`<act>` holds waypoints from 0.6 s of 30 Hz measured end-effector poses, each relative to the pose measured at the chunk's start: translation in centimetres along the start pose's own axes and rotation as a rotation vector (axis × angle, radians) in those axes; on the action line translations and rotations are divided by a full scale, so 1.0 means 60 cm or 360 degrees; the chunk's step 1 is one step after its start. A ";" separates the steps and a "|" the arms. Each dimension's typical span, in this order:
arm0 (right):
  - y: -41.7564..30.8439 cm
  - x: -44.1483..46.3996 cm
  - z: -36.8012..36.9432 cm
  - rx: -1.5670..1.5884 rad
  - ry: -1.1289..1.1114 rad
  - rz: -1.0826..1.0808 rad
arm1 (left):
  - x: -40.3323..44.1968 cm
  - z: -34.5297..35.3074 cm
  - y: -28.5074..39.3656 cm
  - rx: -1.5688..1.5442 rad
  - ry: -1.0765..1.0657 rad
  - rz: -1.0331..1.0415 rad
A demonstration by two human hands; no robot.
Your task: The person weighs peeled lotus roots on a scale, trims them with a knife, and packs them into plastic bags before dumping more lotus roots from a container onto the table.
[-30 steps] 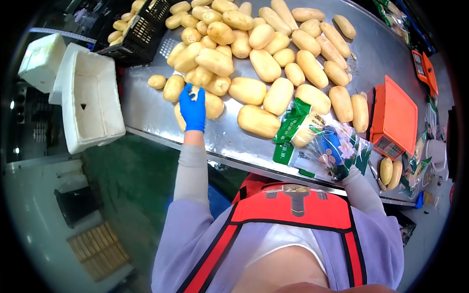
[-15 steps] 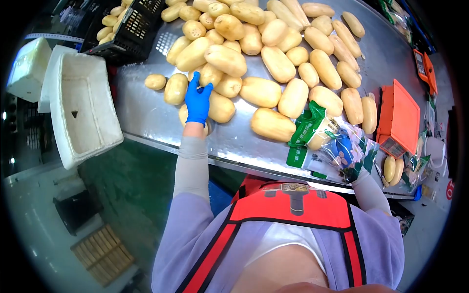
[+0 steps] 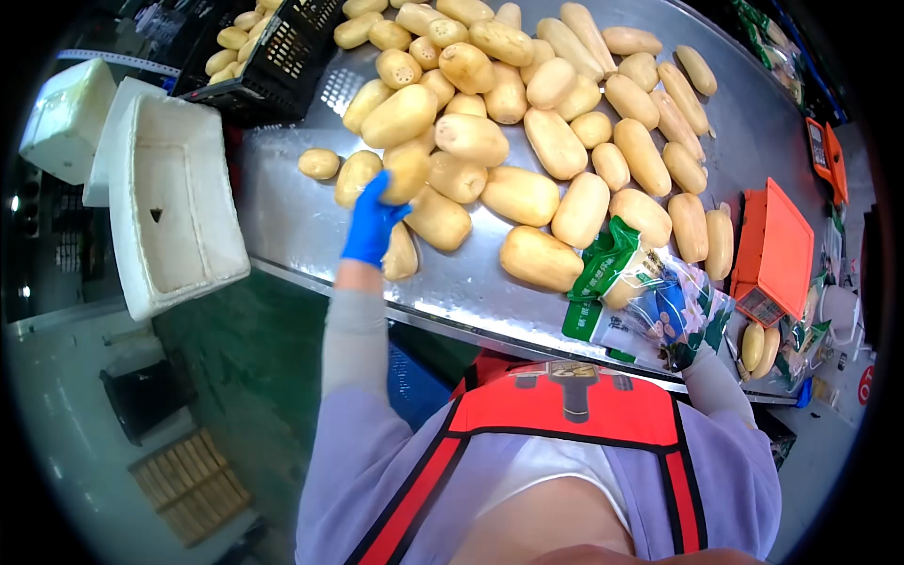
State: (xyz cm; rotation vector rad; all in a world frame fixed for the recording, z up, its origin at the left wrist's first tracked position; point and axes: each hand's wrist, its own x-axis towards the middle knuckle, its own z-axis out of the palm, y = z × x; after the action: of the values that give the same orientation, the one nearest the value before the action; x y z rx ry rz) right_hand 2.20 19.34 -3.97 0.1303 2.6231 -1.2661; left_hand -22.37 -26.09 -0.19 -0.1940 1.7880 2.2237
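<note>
My left hand [image 3: 375, 224], in a blue glove, grips a short lotus root segment [image 3: 409, 175] at the near edge of the pile. Thumb and fingers close on its lower left side. More pale lotus root segments [image 3: 521, 196] lie around it on the steel table. At the right, my right hand [image 3: 669, 299] shows blue through the clear, printed film of a plastic bag [image 3: 603, 271] with green ends. It holds the bag, though the print hides most of its fingers. One lotus root segment [image 3: 619, 294] shows at the bag, partly covered by film.
A black crate [image 3: 287, 56] with lotus roots stands at the back left. White foam boxes [image 3: 179, 202] are beside the table's left end. Toward the right lie an orange scale [image 3: 772, 247], two slim lotus roots [image 3: 760, 350] and more bags [image 3: 800, 350]. The steel table's front edge [image 3: 443, 325] runs before me.
My left hand has closed on a lotus root segment and pulled it slightly off the pile. My right hand stays at the bag. The whole view has shifted a little.
</note>
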 end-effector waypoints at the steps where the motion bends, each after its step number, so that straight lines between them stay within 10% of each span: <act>1: 0.000 -0.001 -0.002 0.0006 0.0008 0.0007 | -0.002 -0.012 0.033 -0.0220 0.0022 -0.0016; 4: 0.000 -0.005 -0.006 0.0001 0.0012 0.0022 | 0.037 -0.079 0.143 -0.0803 0.0103 -0.0217; 7: 0.001 -0.011 -0.011 0.0007 0.0030 0.0038 | 0.148 -0.100 0.295 -0.0609 0.0177 0.0474; 11: 0.002 -0.017 -0.012 0.0012 0.0060 0.0061 | 0.210 -0.075 0.414 -0.0314 0.0251 0.0608; 13: 0.004 -0.020 -0.013 0.0028 0.0080 0.0076 | 0.242 -0.050 0.356 0.1440 -0.0150 0.1204; 15: 0.006 -0.026 -0.014 0.0044 0.0097 0.0092 | 0.269 0.013 0.278 0.0458 -0.0161 0.0334; 18: 0.009 -0.034 -0.011 0.0058 0.0117 0.0122 | 0.249 0.094 0.155 0.1551 -0.0357 0.0988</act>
State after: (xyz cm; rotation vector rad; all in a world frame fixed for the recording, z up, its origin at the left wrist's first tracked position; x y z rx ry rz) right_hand 4.14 20.22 -3.50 0.2861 2.6293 -1.3073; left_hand -38.98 -20.45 5.64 0.8596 2.7656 1.2796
